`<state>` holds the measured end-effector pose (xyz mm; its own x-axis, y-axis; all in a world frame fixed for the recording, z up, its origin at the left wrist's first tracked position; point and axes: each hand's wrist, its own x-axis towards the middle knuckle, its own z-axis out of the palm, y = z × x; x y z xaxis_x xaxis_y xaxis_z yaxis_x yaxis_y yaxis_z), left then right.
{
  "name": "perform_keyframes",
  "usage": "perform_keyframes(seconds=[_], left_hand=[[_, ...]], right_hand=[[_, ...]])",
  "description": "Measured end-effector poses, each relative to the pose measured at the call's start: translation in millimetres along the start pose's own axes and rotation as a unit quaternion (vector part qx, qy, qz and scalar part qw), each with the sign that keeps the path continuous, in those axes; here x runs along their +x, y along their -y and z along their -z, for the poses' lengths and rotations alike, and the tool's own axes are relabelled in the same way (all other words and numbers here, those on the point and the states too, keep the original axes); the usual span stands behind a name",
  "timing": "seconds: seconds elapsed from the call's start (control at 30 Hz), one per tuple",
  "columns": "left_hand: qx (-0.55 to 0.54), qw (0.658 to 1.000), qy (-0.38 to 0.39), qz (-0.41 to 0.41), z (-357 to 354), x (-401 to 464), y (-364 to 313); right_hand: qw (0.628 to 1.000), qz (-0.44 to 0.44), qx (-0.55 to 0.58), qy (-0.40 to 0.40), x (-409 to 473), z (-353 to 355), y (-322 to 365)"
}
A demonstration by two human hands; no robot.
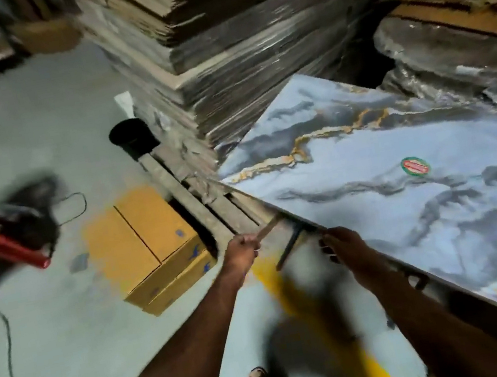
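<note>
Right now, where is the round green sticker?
In the head view the sticker sits on the blue marbled slab, right of centre, up and to the right of the right hand at the slab's edge.

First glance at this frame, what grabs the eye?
The big blue-grey marbled slab with gold veins fills the right side, a round green-and-red sticker on it. At its near edge the right hand grips it while the left hand holds a thin stick. A tan carton sits on the floor to the left.
</note>
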<state>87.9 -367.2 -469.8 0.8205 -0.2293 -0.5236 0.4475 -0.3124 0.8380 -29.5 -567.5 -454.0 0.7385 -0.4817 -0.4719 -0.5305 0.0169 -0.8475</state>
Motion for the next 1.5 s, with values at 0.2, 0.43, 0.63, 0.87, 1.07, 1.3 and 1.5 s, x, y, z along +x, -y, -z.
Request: perform_keyframes(seconds=[0.2,0.43,0.63,0.87,1.07,1.3,1.5], left_hand=[[-0.081,0.992,-0.04,0.09,112,44,18],[-0.245,0.943,-0.118,0.191,189,72,73],[-0.359,0.881,-0.212,0.225,242,79,121],[-0.311,0.875,-0.264,0.259,298,169,191],[-0.279,0.86,-0.297,0.306,342,274,259],[-0.139,0.834,-0.391,0.364,390,344,341],[-0.206,0.889,-0.335,0.233,407,347,358]], right_hand=[[0.992,0.042,-0.069,0.093,41,-114,41],[0.968,0.038,-0.14,0.207,121,-214,21],[0.948,0.017,-0.17,0.267,179,-300,12],[0.93,-0.025,-0.212,0.299,258,-413,-14],[0.916,-0.037,-0.319,0.239,331,-494,-68],[0.898,0.039,-0.401,0.177,398,-551,-108],[0.926,0.009,-0.337,0.171,433,-560,-122]])
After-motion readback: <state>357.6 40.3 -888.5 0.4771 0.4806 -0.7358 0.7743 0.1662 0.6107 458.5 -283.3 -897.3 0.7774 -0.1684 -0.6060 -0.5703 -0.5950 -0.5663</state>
